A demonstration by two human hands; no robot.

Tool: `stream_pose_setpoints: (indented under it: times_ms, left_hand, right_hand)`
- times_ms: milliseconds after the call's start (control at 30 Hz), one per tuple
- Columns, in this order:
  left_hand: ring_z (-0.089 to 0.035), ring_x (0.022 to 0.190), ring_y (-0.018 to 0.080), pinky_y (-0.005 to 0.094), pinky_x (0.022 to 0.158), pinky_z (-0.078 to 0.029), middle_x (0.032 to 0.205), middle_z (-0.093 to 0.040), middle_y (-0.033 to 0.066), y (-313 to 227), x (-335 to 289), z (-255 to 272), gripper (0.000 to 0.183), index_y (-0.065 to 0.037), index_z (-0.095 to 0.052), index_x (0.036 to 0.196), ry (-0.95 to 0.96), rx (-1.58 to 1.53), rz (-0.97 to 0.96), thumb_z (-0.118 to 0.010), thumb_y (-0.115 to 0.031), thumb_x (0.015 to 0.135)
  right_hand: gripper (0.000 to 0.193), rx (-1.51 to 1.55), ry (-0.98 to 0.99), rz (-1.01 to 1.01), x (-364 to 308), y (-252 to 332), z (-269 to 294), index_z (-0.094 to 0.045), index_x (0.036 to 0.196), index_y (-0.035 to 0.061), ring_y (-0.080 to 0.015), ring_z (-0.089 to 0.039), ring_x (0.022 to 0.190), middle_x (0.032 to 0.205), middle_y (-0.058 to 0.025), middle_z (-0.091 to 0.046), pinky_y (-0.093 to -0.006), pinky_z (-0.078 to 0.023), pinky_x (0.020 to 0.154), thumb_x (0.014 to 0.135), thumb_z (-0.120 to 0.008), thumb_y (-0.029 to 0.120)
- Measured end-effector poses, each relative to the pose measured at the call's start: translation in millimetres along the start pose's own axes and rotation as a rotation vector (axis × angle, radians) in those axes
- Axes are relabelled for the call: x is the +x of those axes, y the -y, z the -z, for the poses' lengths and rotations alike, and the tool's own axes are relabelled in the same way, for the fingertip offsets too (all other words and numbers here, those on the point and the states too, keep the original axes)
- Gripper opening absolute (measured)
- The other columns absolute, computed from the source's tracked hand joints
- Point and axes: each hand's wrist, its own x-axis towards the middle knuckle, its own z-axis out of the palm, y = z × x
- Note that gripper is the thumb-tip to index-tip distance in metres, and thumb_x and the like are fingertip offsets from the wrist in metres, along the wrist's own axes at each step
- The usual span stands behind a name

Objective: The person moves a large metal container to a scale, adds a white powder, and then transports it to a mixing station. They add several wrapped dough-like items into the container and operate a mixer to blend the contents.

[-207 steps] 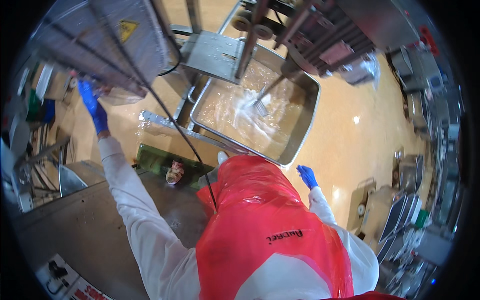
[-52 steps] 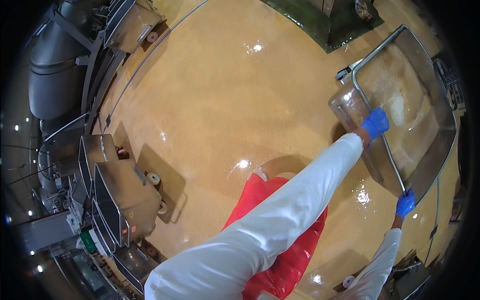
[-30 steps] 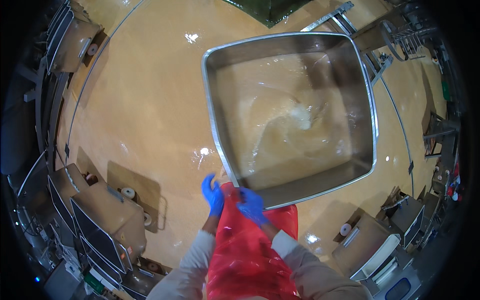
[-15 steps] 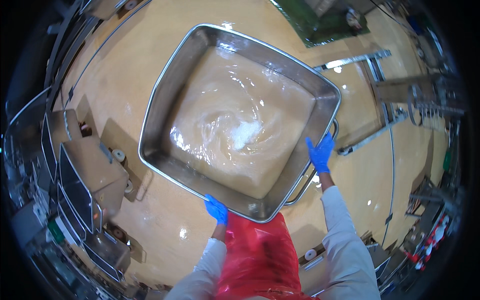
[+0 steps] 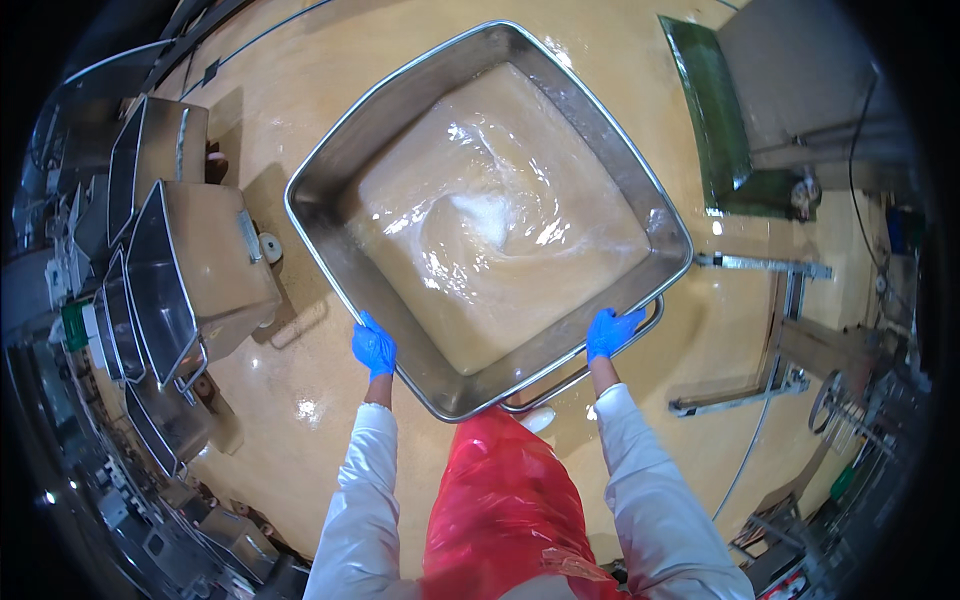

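A large square stainless steel tub (image 5: 620, 130) stands in front of me, one corner turned toward me. Cloudy, tan-looking liquid (image 5: 560, 250) swirls inside it, with white foam (image 5: 484, 218) at the middle. My left hand (image 5: 374, 346), in a blue glove, is closed on the rim at the tub's near left side. Also blue-gloved, my right hand (image 5: 613, 334) is closed on the near right side, where the rim and the bar handle (image 5: 560, 388) run close together. Which of these its fingers wrap is unclear. A red apron (image 5: 500, 500) hangs below the tub's near corner.
Several metal tub carts (image 5: 215, 250) on wheels stand at the left. A green mat or tray (image 5: 710, 120) lies under grey equipment at the far right. Nearer on the right is a metal floor frame (image 5: 735, 400). The tan floor (image 5: 310, 410) looks wet and shiny.
The tub has turned clockwise relative to me, its handle side swinging nearer. My left hand has moved left and up in view; the right has shifted slightly left and down. The liquid keeps swirling.
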Motion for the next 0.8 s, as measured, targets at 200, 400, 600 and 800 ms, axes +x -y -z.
stream_pose_setpoints:
  times_ms: [200, 400, 600, 800]
  left_hand:
    - [-0.064, 0.073, 0.0447, 0.0548, 0.064, -0.048, 0.077, -0.065, 0.0278, -10.5, 111.7, 11.2, 0.061, 0.003, -0.062, 0.087, -0.068, -0.031, -0.062, -0.032, -0.048, 0.102]
    - [-0.065, 0.071, 0.0438, 0.0531, 0.063, -0.050, 0.075, -0.065, 0.0272, -66.7, 240.3, 30.3, 0.058, 0.001, -0.062, 0.084, -0.076, -0.017, -0.054, -0.034, -0.047, 0.101]
    - [-0.066, 0.071, 0.0432, 0.0527, 0.063, -0.052, 0.075, -0.066, 0.0256, -123.9, 384.1, 49.5, 0.057, 0.000, -0.063, 0.080, -0.150, -0.053, -0.078, -0.036, -0.046, 0.101]
    - [-0.065, 0.071, 0.0439, 0.0533, 0.064, -0.051, 0.076, -0.066, 0.0267, -169.7, 524.7, 73.3, 0.057, 0.000, -0.063, 0.080, -0.183, -0.101, -0.055, -0.038, -0.046, 0.100]
  right_hand:
    - [0.057, 0.347, 0.093, -0.246, -31.8, 58.0, -79.7, -0.036, 0.134, -0.0031, -0.0440, -0.057, 0.106, 0.121, -0.0312, -0.054, -0.0484, -0.046, 0.090, 0.080, -0.052, 0.005]
    - [0.060, 0.039, 0.007, -0.159, -39.6, 179.3, -148.5, -0.035, 0.136, 0.0007, -0.0426, -0.062, 0.104, 0.118, -0.0265, -0.059, -0.0464, -0.050, 0.086, 0.080, -0.055, 0.005]
    - [0.053, -0.005, -0.084, 0.023, -29.6, 280.6, -248.1, -0.040, 0.122, -0.0042, -0.0407, -0.064, 0.094, 0.105, -0.0248, -0.061, -0.0459, -0.052, 0.081, 0.074, -0.059, 0.006]
    - [0.049, 0.024, -0.135, 0.116, -36.1, 422.4, -332.1, -0.042, 0.118, -0.0035, -0.0422, -0.064, 0.090, 0.101, -0.0251, -0.061, -0.0457, -0.052, 0.075, 0.073, -0.060, 0.006]
